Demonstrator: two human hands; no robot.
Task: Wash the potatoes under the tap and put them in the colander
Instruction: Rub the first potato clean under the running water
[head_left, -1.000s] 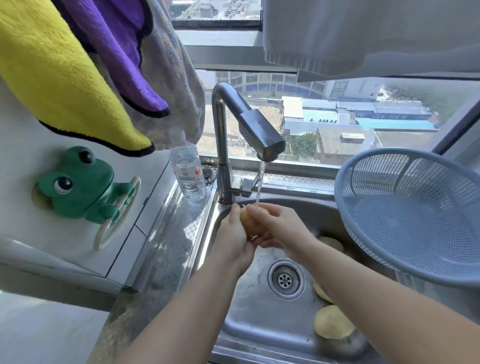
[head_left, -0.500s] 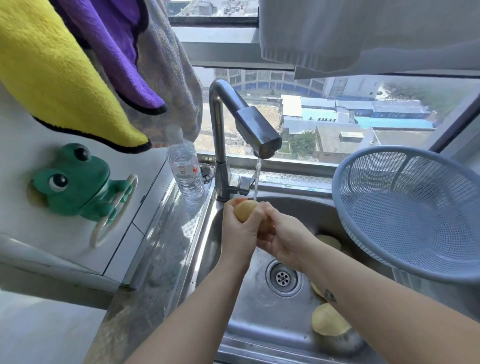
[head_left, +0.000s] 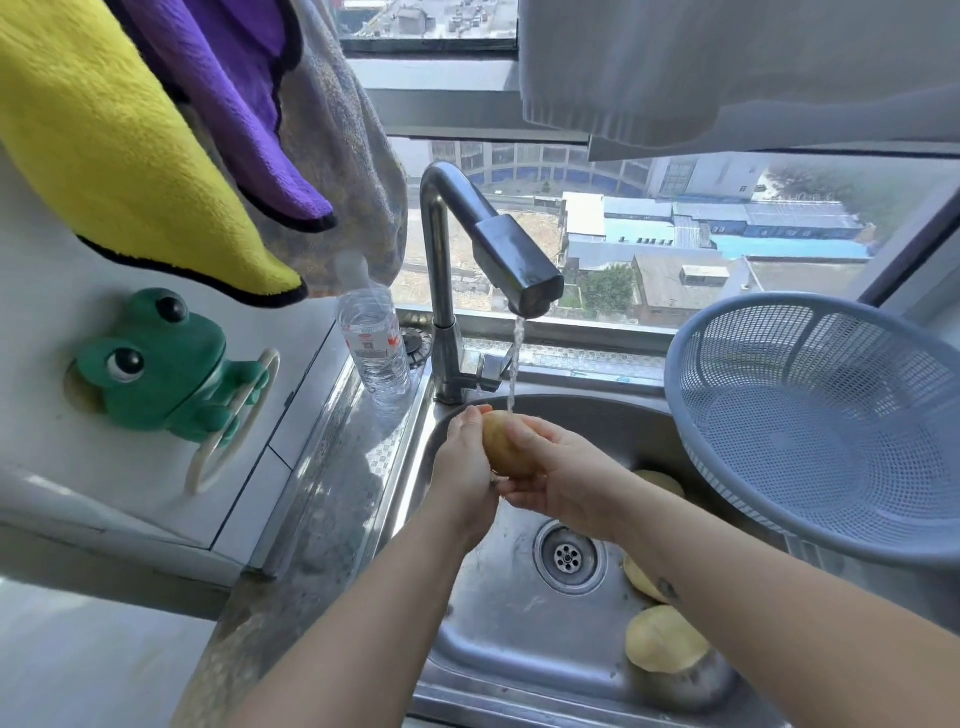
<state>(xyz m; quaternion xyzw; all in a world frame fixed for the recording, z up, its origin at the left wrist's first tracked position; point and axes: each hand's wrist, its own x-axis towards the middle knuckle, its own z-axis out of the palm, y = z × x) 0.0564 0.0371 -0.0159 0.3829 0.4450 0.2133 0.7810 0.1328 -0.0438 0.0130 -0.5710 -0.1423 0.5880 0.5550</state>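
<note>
The colander (head_left: 805, 441) overhangs the sink's (head_left: 498, 623) right side, the tap (head_left: 519, 270) arches over its back; the middle lies open.

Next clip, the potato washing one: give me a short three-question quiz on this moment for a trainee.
1. True or false: the colander holds no potatoes yet.
2. The stream from the tap falls on: A the colander; B the potato gripped by the left hand and right hand; C the bare floor of the sink.
3. How many loose potatoes show lying in the sink?
Key: 1 true; 2 B; 3 three.
</note>
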